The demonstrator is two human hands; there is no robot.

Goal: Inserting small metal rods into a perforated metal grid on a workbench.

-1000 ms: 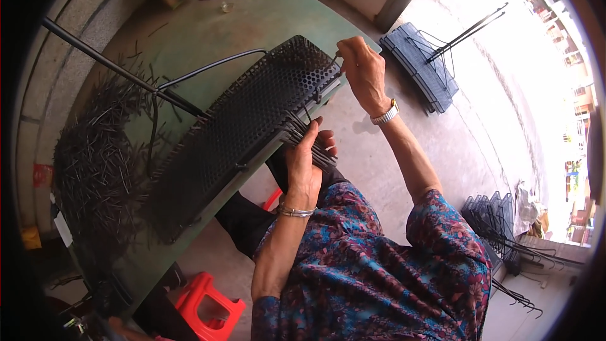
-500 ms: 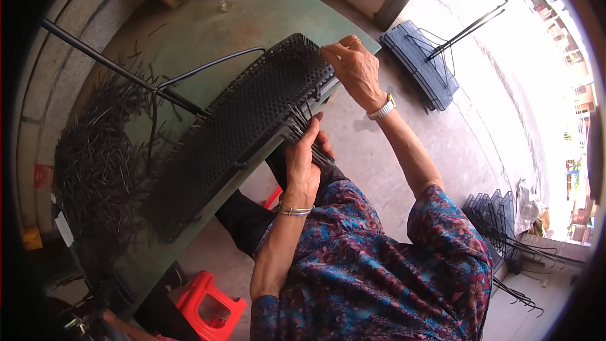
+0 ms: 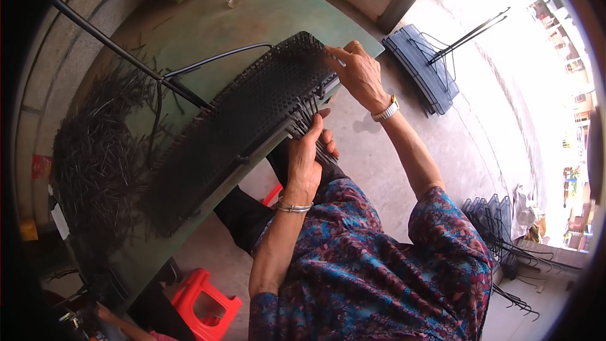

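Observation:
A long black perforated panel [image 3: 246, 110] lies slantwise along the near edge of the green table [image 3: 309, 9], with a black rod frame [image 3: 136, 60] rising from it to the left. My left hand [image 3: 306, 161] is closed around a bundle of thin dark strips [image 3: 302, 117], just below the panel's near edge. At the panel's far right corner, my right hand [image 3: 360, 76] has its fingertips pressed together against the rim. Whatever sits between those fingertips is too small to make out. Many loose dark strips [image 3: 95, 164] are heaped on the table's left part.
A red plastic stool [image 3: 205, 306] stands below the table's near side. On the floor at right is a stack of similar panels [image 3: 423, 69], and more black racks [image 3: 492, 227] lie lower right. Another person's arm [image 3: 113, 319] shows at the lower left.
The whole view has shifted slightly. My right fingers have moved a little at the panel's corner, while my left hand keeps hold of the strips.

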